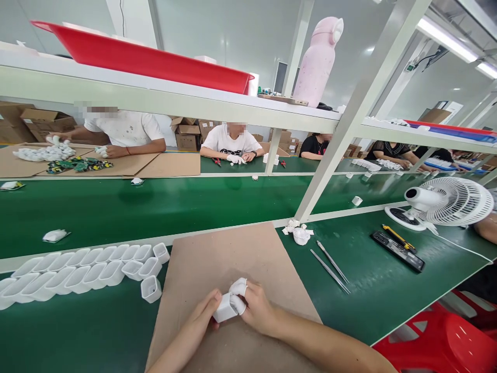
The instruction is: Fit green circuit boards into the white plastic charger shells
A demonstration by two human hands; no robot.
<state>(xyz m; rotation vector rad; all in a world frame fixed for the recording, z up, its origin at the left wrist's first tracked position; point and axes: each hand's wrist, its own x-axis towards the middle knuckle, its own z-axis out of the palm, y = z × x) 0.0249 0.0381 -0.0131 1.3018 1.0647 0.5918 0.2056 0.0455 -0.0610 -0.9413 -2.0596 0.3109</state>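
Observation:
My left hand [208, 310] is closed around a small white plastic housing [225, 309], thumb on top. The fingers of my right hand [254, 305], covered by white finger cots, pinch the housing's right end; whether anything else lies between them is hidden. Both hands are just above a brown cardboard sheet [221, 259] on the green bench. To the left stand rows of similar white open-topped housings [89, 273], with one housing [150, 289] apart at the near right end.
Right of the cardboard lie tweezers [330, 270], crumpled white scraps [301, 235], a yellow cutter [398, 238], a black device [398, 251] and a white fan [446, 202]. A green conveyor belt [217, 199] runs beyond. Overhead, a shelf holds a red tray [155, 62] and pink bottle [316, 62]. Co-workers sit opposite.

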